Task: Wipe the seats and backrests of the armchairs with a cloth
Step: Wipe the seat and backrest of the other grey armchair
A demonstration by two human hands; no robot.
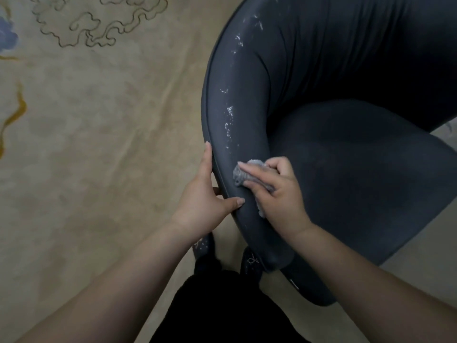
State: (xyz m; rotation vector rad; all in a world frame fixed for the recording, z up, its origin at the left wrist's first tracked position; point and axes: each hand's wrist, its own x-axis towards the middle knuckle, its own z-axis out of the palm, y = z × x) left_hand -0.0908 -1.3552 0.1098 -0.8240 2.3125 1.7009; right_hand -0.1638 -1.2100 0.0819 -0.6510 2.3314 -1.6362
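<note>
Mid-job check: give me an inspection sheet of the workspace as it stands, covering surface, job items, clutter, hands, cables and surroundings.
Surface: dark armchair; white specks run along the curved top of its arm and backrest ahead of the cloth.
Job's things: grey cloth, bunched, pressed on the arm.
Clutter: nothing seen.
Hands: right hand holds the cloth against the arm; left hand grips the arm's outer edge, thumb on top.
Cables: nothing seen.
Surroundings: beige carpet with cloud-line pattern; the person's dark shoes beside the armchair's front corner.
</note>
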